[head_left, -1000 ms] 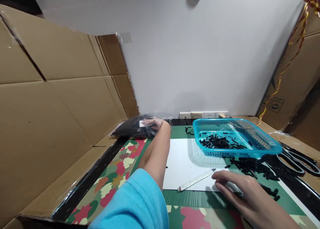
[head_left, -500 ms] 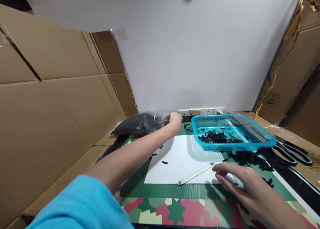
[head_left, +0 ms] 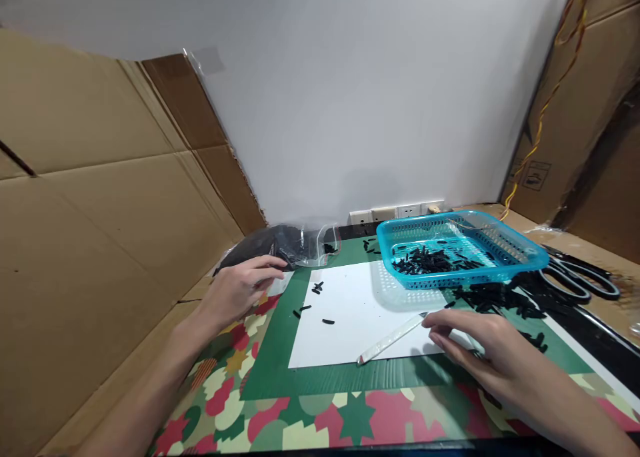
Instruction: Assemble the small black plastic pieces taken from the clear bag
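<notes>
Plastic bag (head_left: 285, 244) of small black pieces lies at the far left of the surface (head_left: 320, 410), against the cardboard wall (head_left: 100, 210), its clear mouth turned toward the white sheet (head_left: 350, 317). The left hand (head_left: 240, 287) sits at the bag's near edge, fingers loosely curled and fingertips touching or just short of the film; no firm grip on it is visible. The right hand (head_left: 480, 350) rests flat and relaxed on the sheet's right part, fingers extended, empty, with its fingertips just beside a slim white blade-like strip (head_left: 393, 339). Judged from its slack, glossy look, the bag is soft, slippery and shapeless, moderately weighty from its loose fill, and liable to spill through the open mouth; a pinch on the gathered film near the mouth, with support beneath the bulk, appears the soundest hold. A few black pieces (head_left: 315, 297) lie scattered on the sheet. Farther right stands a blue perforated basket (head_left: 520, 264) holding more pieces, a loose heap (head_left: 500, 300) beside it, and black-handled scissors (head_left: 580, 280) beyond.
</notes>
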Tool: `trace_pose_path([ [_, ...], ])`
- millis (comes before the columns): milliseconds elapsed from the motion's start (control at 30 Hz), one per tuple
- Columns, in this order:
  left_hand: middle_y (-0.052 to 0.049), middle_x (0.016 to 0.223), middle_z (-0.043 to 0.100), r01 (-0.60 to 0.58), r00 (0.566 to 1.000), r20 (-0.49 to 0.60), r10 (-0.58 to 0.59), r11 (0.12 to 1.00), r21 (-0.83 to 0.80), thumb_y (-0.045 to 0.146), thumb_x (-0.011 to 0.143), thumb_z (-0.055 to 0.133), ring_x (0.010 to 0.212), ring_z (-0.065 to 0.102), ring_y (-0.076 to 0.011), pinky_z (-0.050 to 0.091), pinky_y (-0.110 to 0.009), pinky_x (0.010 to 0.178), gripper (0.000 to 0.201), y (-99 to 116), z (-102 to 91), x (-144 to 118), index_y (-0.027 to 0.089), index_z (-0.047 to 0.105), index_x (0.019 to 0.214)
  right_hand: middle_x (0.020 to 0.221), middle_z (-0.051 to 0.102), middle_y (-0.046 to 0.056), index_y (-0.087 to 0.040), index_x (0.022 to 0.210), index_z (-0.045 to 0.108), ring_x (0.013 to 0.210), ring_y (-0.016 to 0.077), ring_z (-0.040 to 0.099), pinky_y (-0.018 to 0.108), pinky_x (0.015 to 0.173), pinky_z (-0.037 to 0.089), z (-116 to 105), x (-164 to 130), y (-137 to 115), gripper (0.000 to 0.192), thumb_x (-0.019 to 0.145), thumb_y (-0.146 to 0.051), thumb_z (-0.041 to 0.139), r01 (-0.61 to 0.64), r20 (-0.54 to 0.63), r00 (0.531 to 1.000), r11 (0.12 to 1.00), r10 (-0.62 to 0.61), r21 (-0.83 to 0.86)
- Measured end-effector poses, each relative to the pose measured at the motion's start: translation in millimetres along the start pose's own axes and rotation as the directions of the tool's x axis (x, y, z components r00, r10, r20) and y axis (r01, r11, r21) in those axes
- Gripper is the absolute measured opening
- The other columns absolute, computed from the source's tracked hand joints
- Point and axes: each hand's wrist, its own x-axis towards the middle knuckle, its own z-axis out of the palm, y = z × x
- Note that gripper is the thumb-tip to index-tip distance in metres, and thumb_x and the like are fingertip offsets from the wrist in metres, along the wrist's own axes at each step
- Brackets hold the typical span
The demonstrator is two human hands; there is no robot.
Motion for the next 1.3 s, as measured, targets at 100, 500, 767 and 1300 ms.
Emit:
trace_pose_path([
  [100, 0.004, 0.128, 0.078, 0.087, 0.996, -0.008, -0.087, 0.996, 0.028, 0.033, 0.091, 0.047, 0.103, 0.075, -0.0235, 0.054, -0.031, 0.077, 0.038, -32.1, 13.6, -23.0, 0.036, 0.084, 0.101, 0.106, 0.080, 0.004, -0.028, 0.110, 0.075, 0.095, 0.0231, 0.077, 0.029, 0.081, 0.059, 1.4, 1.8, 0.6, 0.030, 0.110, -0.039, 0.047, 0.007, 0.004, 1.000, 1.000, -0.007, -0.019],
  [500, -0.007, 0.132, 0.076, 0.430, 0.903, -0.025, -0.429, 0.902, 0.046, 0.051, 0.095, 0.046, 0.114, 0.072, -0.0325, 0.056, -0.040, 0.093, 0.045, -78.4, 9.5, -55.4, 0.026, 0.077, 0.116, 0.106, 0.085, 0.004, -0.030, 0.112, 0.079, 0.091, 0.0227, 0.082, 0.026, 0.074, 0.064, 6.7, 3.6, -5.0, 0.034, 0.109, -0.042, 0.048, 0.091, -0.061, 0.994, 0.994, -0.095, -0.066],
  [767, -0.012, 0.119, 0.082, 0.403, 0.908, 0.119, -0.402, 0.915, 0.015, 0.054, 0.086, 0.052, 0.108, 0.075, -0.0330, 0.056, -0.036, 0.093, 0.048, -88.8, 30.8, -59.8, 0.021, 0.082, 0.107, 0.106, 0.086, 0.005, -0.029, 0.110, 0.081, 0.088, 0.0230, 0.083, 0.025, 0.072, 0.067, 6.6, 3.8, 0.4, 0.037, 0.108, -0.046, 0.049, 0.127, -0.063, 0.989, 0.988, -0.132, -0.086],
  [1300, -0.009, 0.093, 0.084, 0.414, 0.855, -0.014, -0.518, 0.699, -0.583, 0.065, 0.078, 0.070, 0.081, 0.076, -0.0269, 0.060, -0.032, 0.071, 0.048, -64.3, 25.2, -52.5, 0.020, 0.083, 0.089, 0.110, 0.086, 0.005, -0.030, 0.114, 0.081, 0.092, 0.0234, 0.084, 0.025, 0.074, 0.068, 10.6, 2.5, 7.5, 0.038, 0.108, -0.049, 0.049, 0.113, -0.054, 0.991, 0.987, -0.119, -0.113],
])
